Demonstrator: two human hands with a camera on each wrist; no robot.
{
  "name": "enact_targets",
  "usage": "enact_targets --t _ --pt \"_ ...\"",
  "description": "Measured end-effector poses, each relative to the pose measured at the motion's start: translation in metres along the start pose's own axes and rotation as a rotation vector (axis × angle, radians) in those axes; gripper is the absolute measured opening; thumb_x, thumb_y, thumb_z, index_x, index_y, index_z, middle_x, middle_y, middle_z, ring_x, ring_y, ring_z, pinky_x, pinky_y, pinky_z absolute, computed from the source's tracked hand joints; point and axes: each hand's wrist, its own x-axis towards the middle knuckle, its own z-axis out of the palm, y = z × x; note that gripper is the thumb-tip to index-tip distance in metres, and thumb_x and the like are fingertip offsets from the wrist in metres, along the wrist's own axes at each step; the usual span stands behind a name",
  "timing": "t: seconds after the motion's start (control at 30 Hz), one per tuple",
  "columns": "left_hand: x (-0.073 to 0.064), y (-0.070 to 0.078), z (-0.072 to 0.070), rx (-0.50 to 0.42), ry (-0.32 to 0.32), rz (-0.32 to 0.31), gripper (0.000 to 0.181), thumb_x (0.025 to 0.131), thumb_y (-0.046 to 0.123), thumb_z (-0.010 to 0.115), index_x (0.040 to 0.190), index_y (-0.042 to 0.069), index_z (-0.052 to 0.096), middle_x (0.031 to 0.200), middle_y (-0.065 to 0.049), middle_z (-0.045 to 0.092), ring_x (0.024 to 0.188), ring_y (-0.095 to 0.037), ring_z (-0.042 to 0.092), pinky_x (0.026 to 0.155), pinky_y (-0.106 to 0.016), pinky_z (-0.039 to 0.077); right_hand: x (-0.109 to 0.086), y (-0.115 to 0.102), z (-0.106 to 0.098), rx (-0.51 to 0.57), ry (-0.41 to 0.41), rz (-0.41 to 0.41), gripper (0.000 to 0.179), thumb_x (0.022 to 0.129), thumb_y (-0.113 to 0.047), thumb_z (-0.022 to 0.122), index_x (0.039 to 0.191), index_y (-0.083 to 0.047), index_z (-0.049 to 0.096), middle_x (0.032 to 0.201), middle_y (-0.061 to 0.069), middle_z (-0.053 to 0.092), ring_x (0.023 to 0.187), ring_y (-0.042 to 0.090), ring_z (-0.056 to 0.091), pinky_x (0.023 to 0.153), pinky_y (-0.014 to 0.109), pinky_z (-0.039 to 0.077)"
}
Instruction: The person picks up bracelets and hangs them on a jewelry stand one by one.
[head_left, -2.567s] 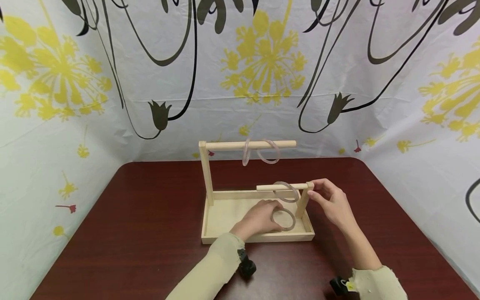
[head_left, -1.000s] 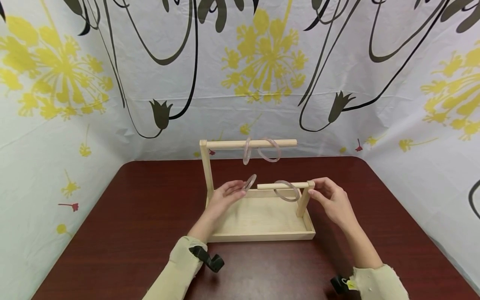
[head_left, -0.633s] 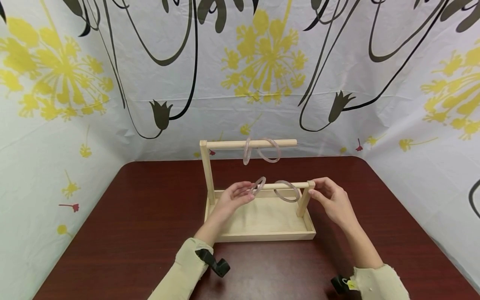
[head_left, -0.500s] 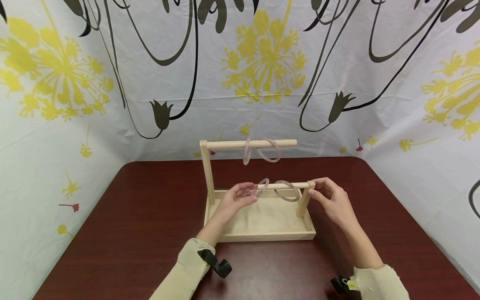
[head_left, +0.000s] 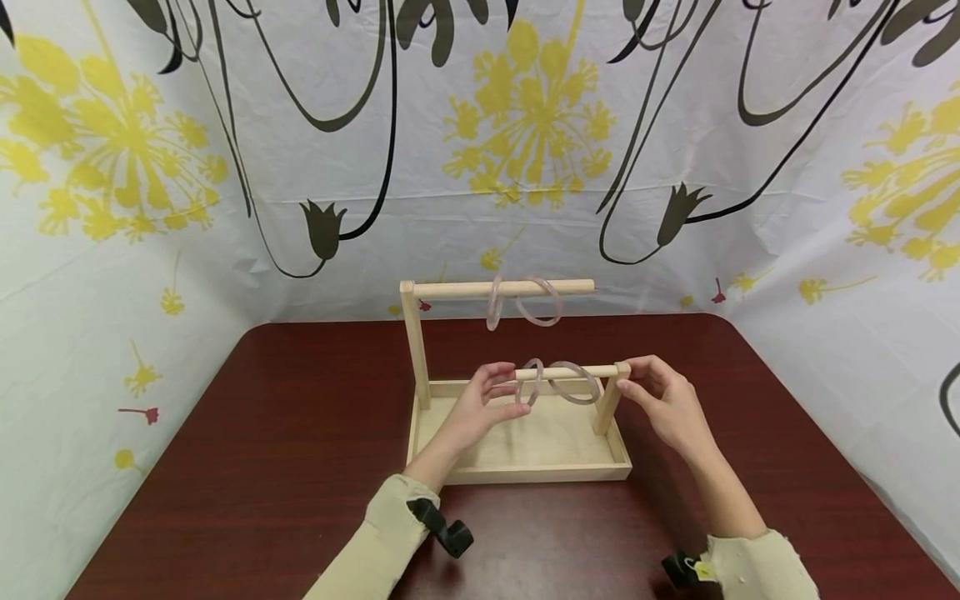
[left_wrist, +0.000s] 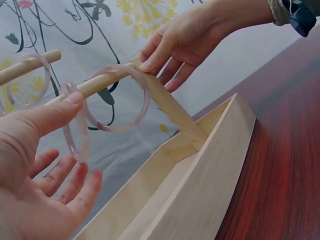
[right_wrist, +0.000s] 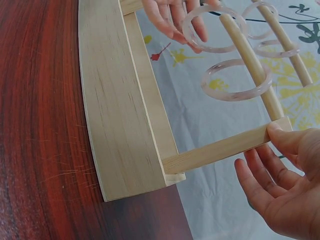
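A pale translucent bangle (head_left: pixel 540 385) hangs near the free end of the lower rod (head_left: pixel 609 371) of a wooden jewelry stand (head_left: pixel 540 475). My left hand (head_left: pixel 472 417) is at that bangle, thumb and fingers spread apart, the thumb against or just in front of it in the left wrist view. A second bangle (left_wrist: pixel 146 100) hangs further along the same rod. With thumb and fingers, my right hand (head_left: pixel 671 412) grips the top of the short post (right_wrist: pixel 220 146) where the rod joins it.
Two more bangles, one on the left (head_left: pixel 489 310) and one on the right (head_left: pixel 556 312), hang from the higher rod (head_left: pixel 450 291) behind. The stand's shallow tray sits on a dark red wooden table (head_left: pixel 300 433). Patterned cloth (head_left: pixel 420 167) surrounds the table's back and sides.
My left hand lifted the bangle from the tray, brought it over the lower rod's free end and slid it rightward. Its fingers have since spread from the bangle. My right hand has stayed put.
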Motion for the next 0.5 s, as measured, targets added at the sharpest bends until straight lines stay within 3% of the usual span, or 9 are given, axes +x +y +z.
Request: enact_targets --t 0.27,0.5 --pt "-0.001 0.000 -0.001 0.039 -0.018 -0.007 0.068 0.088 0.006 0.074 0.146 0.004 0.038 0.146 -0.020 0.048 0.131 -0.037 0.053 0.105 -0.042 0.049 0.001 0.002 0.002 0.004 -0.006 -0.001 0.024 0.093 -0.009 0.070 0.114 -0.002 0.065 0.104 0.014 0.070 0.084 -0.012 0.056 0.070 0.011 0.046" --pt "-0.014 0.008 -0.019 0.058 -0.039 0.021 0.068 0.090 0.005 0.071 0.149 0.003 0.035 0.151 -0.020 0.046 0.138 -0.039 0.046 0.110 -0.048 0.045 -0.004 0.002 -0.002 -0.039 -0.005 -0.008 0.023 0.094 -0.014 0.070 0.115 -0.004 0.066 0.106 0.015 0.071 0.090 -0.017 0.055 0.078 0.004 0.045"
